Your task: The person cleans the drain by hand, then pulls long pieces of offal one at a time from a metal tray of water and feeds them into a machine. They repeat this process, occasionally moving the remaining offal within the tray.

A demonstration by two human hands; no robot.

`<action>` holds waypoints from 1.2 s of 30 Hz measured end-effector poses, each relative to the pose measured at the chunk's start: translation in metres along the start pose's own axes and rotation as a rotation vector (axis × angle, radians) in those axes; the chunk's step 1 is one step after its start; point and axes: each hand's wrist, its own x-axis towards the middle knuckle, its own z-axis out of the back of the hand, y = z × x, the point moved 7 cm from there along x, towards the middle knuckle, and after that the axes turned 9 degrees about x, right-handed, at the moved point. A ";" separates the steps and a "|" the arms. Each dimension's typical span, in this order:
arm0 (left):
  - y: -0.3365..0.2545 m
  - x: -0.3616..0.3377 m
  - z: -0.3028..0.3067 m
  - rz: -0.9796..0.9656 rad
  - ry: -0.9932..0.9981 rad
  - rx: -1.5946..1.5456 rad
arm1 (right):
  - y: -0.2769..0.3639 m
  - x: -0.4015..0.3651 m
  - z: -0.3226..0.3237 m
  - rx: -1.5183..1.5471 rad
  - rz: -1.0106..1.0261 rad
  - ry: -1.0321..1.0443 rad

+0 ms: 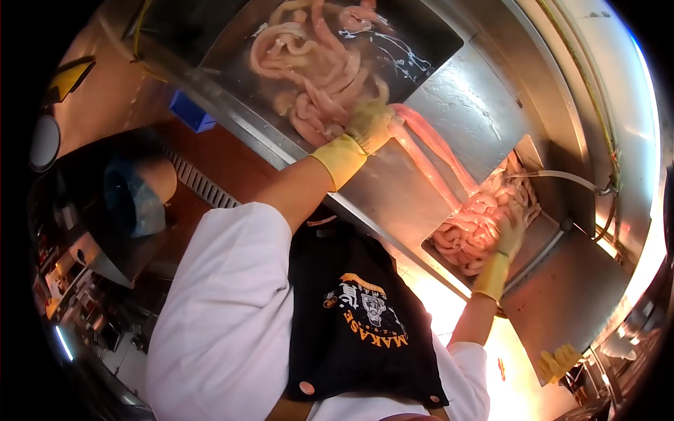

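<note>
My left hand, in a yellow rubber glove, is closed around long pink intestines at the near edge of the left sink. From it, two stretched lengths of intestine run across the steel divider to a heaped pile of intestines in the right sink. My right hand, gloved the same way, reaches into that pile, its fingertips blending in among the coils. More pale intestines lie in murky water in the left sink, beyond my left hand.
A clear hose leads over the pile from a wall fitting. Another yellow glove lies on the steel surface at lower right. A blue container stands left of the counter's front edge, near a floor drain grate.
</note>
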 end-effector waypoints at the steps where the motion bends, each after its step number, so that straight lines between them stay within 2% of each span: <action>1: -0.004 -0.002 -0.002 -0.025 0.014 0.004 | 0.004 0.000 -0.060 0.057 -0.150 0.104; 2: -0.006 -0.004 -0.002 -0.050 0.025 0.012 | 0.041 -0.024 -0.135 0.122 -0.286 0.159; 3: -0.004 -0.004 0.000 -0.071 0.031 0.034 | 0.054 -0.030 -0.199 0.105 -0.037 0.407; 5: -0.008 0.013 0.036 -0.012 0.254 -0.058 | 0.110 -0.051 -0.299 -0.155 0.548 0.451; 6: 0.000 0.001 0.001 -0.040 0.123 0.081 | 0.124 -0.056 -0.325 -0.123 0.569 0.470; 8: -0.004 0.008 0.007 -0.004 0.089 0.071 | 0.122 -0.053 -0.348 -0.242 0.249 0.382; 9: 0.000 0.004 0.009 0.006 0.080 0.052 | 0.110 -0.053 -0.346 -0.393 0.199 0.426; 10: 0.005 0.000 0.009 0.016 0.072 0.032 | 0.091 -0.042 -0.321 -0.560 0.146 0.446; 12: 0.001 -0.004 0.002 -0.114 -0.097 -0.066 | 0.034 -0.016 -0.259 -0.423 0.154 0.450; 13: 0.000 -0.003 0.002 -0.106 -0.094 -0.076 | 0.010 -0.005 -0.221 -0.642 0.622 0.524; 14: 0.001 -0.002 0.002 -0.083 -0.059 -0.069 | -0.019 0.000 -0.171 -0.859 0.890 0.403; 15: 0.001 -0.001 0.004 -0.061 -0.023 -0.062 | -0.078 0.026 -0.098 -0.547 0.142 0.344; 16: 0.000 0.000 0.009 -0.080 -0.051 -0.038 | -0.096 0.025 -0.047 -0.883 0.548 0.381; 18: 0.001 -0.001 0.006 -0.032 -0.035 -0.043 | -0.101 0.012 0.055 -1.091 -0.005 0.339; 21: 0.002 0.002 0.008 -0.009 -0.017 0.023 | -0.201 0.011 0.207 -1.734 0.067 0.828; 23: 0.002 -0.001 0.006 -0.044 -0.005 0.072 | -0.228 0.011 0.228 -1.680 -0.030 0.777; 25: 0.001 -0.003 0.002 -0.078 -0.049 0.010 | -0.194 0.016 0.207 -1.635 -0.376 0.637; 26: 0.003 -0.006 -0.006 -0.121 -0.115 -0.060 | -0.140 0.019 0.149 -1.267 -0.309 0.298; 27: 0.003 -0.006 -0.010 -0.129 -0.123 -0.079 | -0.079 0.017 0.089 -0.687 -0.135 0.023; 28: 0.004 -0.005 -0.012 -0.128 -0.112 -0.054 | -0.017 0.009 0.027 -0.291 0.101 -0.106; 29: 0.004 -0.005 -0.014 -0.127 -0.100 -0.026 | 0.007 0.008 -0.032 -0.451 0.074 0.080; 30: 0.005 -0.006 -0.013 -0.095 -0.108 -0.062 | 0.014 -0.006 -0.100 0.009 0.049 0.129; 31: 0.001 -0.005 -0.009 -0.103 -0.111 -0.069 | 0.063 -0.028 -0.174 0.055 -0.094 0.285; 32: 0.000 -0.003 0.000 -0.068 -0.122 -0.081 | 0.084 -0.032 -0.235 -0.134 0.178 0.441; 33: 0.002 -0.001 0.006 -0.029 -0.131 -0.090 | 0.138 -0.047 -0.281 -0.143 0.541 0.482; 34: 0.003 0.001 0.006 -0.028 -0.131 -0.086 | 0.137 -0.046 -0.321 -0.208 0.443 0.476; 35: 0.002 0.002 -0.002 -0.051 -0.014 -0.040 | 0.131 -0.045 -0.344 -0.271 0.343 0.474; 36: 0.001 0.000 -0.010 -0.074 0.104 0.008 | 0.132 -0.045 -0.349 -0.264 0.340 0.483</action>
